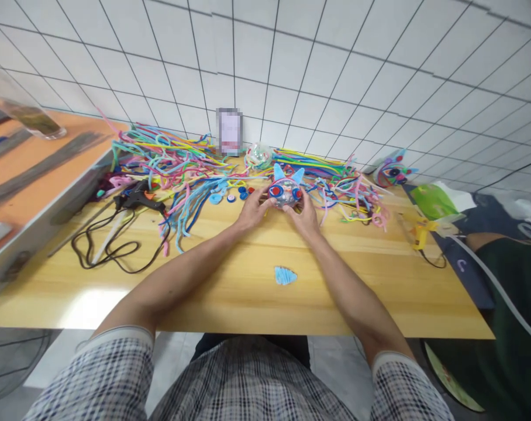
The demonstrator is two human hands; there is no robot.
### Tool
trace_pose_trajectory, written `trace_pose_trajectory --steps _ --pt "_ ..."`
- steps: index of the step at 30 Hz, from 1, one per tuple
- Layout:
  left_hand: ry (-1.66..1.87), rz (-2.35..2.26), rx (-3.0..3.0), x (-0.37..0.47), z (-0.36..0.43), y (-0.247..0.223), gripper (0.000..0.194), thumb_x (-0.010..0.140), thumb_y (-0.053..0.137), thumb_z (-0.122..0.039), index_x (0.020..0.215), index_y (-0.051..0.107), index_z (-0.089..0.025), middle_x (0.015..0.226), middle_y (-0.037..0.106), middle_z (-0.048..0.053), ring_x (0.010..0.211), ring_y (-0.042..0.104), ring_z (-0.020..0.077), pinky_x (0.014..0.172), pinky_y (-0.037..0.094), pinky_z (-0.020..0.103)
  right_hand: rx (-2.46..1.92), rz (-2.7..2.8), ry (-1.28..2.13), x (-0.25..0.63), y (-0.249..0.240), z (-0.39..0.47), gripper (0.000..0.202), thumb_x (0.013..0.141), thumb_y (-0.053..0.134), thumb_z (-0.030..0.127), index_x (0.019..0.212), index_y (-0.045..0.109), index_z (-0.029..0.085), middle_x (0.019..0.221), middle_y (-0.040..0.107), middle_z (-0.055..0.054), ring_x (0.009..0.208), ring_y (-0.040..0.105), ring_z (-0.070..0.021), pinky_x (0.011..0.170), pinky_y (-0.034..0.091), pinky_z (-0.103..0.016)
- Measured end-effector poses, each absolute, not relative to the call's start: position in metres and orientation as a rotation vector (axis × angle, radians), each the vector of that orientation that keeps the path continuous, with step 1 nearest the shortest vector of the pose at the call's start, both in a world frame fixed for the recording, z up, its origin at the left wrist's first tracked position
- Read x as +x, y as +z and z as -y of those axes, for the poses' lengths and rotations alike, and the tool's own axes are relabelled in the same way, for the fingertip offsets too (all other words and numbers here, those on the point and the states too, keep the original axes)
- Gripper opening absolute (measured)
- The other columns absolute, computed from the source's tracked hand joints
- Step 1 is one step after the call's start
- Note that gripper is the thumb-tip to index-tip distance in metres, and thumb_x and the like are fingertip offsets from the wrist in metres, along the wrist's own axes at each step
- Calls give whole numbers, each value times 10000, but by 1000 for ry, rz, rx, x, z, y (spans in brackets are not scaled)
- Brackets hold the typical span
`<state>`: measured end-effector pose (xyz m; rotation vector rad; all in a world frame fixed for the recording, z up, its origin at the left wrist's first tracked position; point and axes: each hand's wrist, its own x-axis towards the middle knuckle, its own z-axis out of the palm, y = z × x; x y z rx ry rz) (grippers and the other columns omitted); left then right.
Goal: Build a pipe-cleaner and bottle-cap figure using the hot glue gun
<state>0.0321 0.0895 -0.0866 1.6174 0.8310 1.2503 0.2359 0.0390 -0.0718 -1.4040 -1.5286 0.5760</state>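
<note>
Between both hands is a clear plastic ball (285, 199) made up as an animal head, with two blue pointed ears and red-and-blue round eyes. My left hand (255, 209) grips its left side, and my right hand (304, 215) grips its right side, thumbs at the lower front. A blue striped triangular piece (285, 275) lies on the wooden table (230, 292) nearer my body. Left of the ball are small blue coiled discs (231, 198). Behind it sits another clear ball (258, 156) with coloured bits in it.
Piles of coloured pipe cleaners (173, 158) line the wall side. A black glue gun (141, 196) with a looped cord lies left; a yellow glue gun (423, 233) lies right. A phone (230, 131) leans on the tiled wall. Another decorated head (393, 171) stands far right, near a person in dark green (502, 292).
</note>
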Motion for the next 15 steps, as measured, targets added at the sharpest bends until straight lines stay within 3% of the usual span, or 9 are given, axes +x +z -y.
trace_pose_trajectory --steps 8,15 --pt "1234 -867 1685 25 -82 -81 494 1042 604 -410 1504 642 -239 1468 704 104 1355 656 294 1193 518 489 -1419 1504 538 237 -78 -37 933 861 770 642 1624 424 232 1562 586 -188 1352 657 -343 1165 557 -557" --pt "1236 -832 1608 28 -75 -76 638 932 790 -482 1492 634 -219 1390 720 135 1214 721 300 1126 570 490 -1422 1513 512 235 -75 -31 916 874 781 628 1614 438 213 1561 592 -196 1396 641 -339 1189 547 -536"
